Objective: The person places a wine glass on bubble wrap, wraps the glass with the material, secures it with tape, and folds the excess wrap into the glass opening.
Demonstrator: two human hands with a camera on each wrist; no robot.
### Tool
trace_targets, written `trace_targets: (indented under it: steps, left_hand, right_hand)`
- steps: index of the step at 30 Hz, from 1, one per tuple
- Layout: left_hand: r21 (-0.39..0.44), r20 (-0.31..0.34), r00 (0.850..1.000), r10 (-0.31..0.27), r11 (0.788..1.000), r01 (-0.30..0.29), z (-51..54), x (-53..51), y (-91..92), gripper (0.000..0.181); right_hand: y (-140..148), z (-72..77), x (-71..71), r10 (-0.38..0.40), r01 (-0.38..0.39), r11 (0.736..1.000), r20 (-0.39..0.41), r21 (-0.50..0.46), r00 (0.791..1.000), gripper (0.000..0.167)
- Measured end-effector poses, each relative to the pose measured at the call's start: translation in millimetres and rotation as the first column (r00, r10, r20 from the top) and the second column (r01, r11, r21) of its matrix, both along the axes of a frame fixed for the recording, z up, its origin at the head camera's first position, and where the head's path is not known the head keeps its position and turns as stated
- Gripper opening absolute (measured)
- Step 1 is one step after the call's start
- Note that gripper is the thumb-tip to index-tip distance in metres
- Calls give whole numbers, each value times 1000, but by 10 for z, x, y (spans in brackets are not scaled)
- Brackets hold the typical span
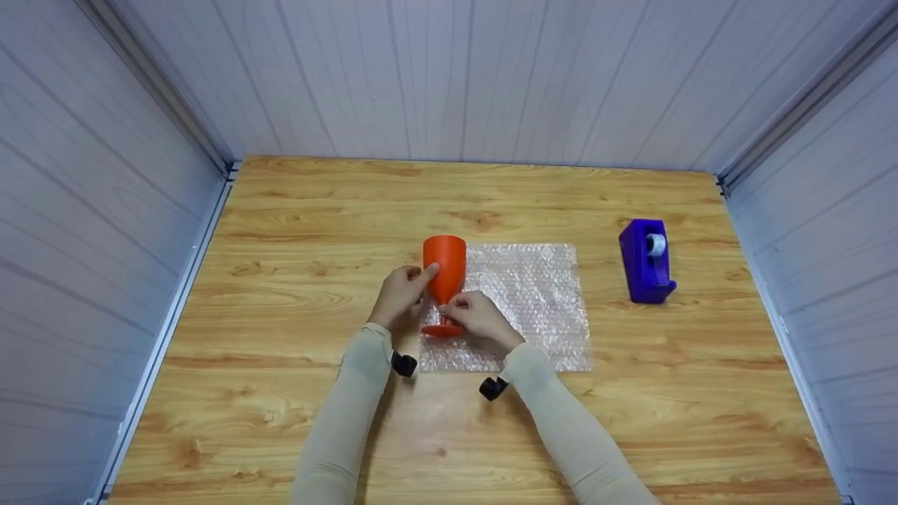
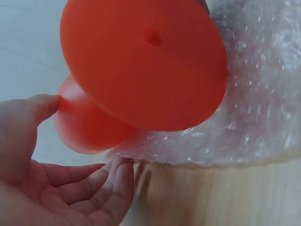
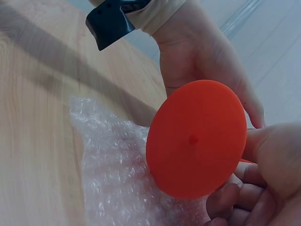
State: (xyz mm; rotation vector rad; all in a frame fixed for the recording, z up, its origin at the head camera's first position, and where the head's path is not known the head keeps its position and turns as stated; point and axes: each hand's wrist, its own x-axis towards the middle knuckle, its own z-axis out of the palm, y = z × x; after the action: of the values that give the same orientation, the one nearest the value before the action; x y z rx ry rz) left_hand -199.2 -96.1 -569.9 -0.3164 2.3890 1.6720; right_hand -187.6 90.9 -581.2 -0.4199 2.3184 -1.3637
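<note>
An orange goblet (image 1: 446, 261) lies on its side over the left edge of a bubble wrap sheet (image 1: 530, 301), its base toward the person. My left hand (image 1: 401, 293) has its thumb on the goblet's bowl (image 2: 84, 125); the curled fingers (image 2: 106, 188) are beside the bowl, tips at the wrap's edge (image 2: 197, 157). With thumb and fingers my right hand (image 1: 484, 317) pinches the stem just above the base. The round base (image 3: 197, 141) hides most of the stem and part of the right fingers (image 3: 235, 202) in the right wrist view.
A purple tape dispenser (image 1: 645, 263) with a white roll stands on the wooden table (image 1: 316, 210), to the right of the wrap. Pale panels (image 1: 435, 77) enclose the table at the back and both sides.
</note>
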Motion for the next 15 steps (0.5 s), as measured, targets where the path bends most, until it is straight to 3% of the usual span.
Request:
trace_targets:
  steps: [3, 9, 15]
  left_hand:
    - [17, -8, 1000, 12, 1000, -12, -7, 1, 1, 64]
    - [35, 6, 1000, 21, 999, -21, -17, 3, 11, 68]
    - [47, -8, 1000, 17, 999, -17, -21, 2, 31, 65]
  right_hand:
    - [-2, 13, 4, -18, 19, 999, -31, 37, 999, 26]
    - [11, 54, 63, -135, 145, 986, -118, 79, 984, 24]
    - [-7, 67, 104, -150, 208, 968, -345, 138, 927, 52]
